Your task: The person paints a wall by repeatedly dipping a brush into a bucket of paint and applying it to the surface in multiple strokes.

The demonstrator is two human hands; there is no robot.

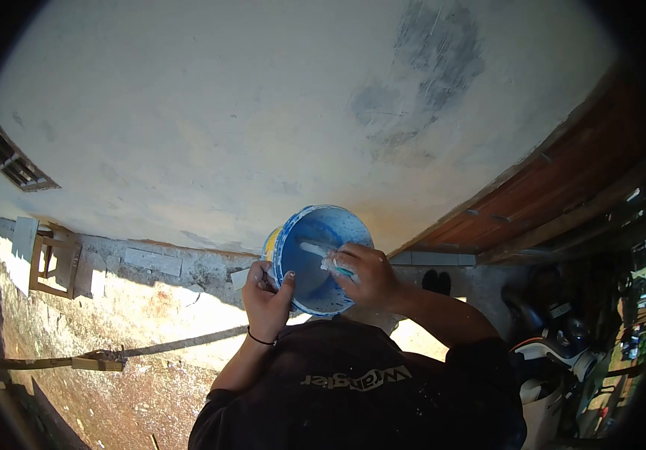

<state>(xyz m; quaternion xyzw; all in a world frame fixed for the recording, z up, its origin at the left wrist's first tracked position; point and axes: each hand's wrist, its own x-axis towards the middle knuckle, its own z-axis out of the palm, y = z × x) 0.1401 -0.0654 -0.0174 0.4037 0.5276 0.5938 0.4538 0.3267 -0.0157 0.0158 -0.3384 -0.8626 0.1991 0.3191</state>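
One left hand (269, 306) pinches the rim of one blue bucket (290, 232), thumb over the edge; the bucket's mouth faces the camera. Inside its mouth, one paintbrush (315, 248) slants from its tip at upper left to its handle, clasped by one right hand's (370, 276) closed fingers.

We see a black short-sleeved shirt (285, 401) filling the bottom centre of the frame, small pale specks dotted over it. Its lettering (368, 379), pale grey, reads "Wrangler" upside down. Our left wrist, left of centre, wears a thin dark band (261, 338). On our right hand (368, 276), near the centre, whitish smears coat the fingers.
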